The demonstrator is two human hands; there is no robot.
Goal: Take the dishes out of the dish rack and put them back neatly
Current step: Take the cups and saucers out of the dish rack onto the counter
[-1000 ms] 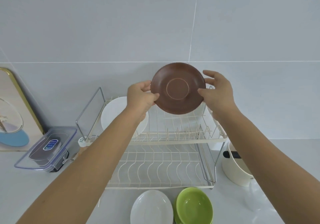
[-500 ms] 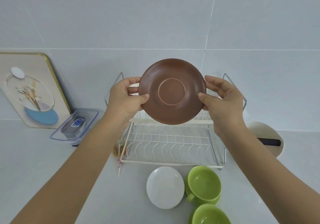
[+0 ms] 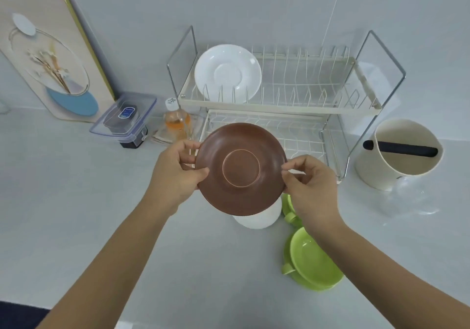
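A brown plate hangs in the air in front of the two-tier wire dish rack, its underside with the foot ring facing me. My left hand grips its left rim and my right hand pinches its right rim. One white plate stands upright in the left slots of the rack's upper tier. Beneath the brown plate, a white plate lies on the counter, mostly hidden. Green cups on saucers sit on the counter to its right, one largely behind my right hand.
A cream utensil holder with a black handle across it stands right of the rack. Left of the rack are a small bottle, a clear lidded container and a decorated board leaning on the tiled wall.
Both hands have brought the brown plate down and toward me, away from the rack's upper tier. It now hovers over the white plate on the counter. The view has tilted downward.
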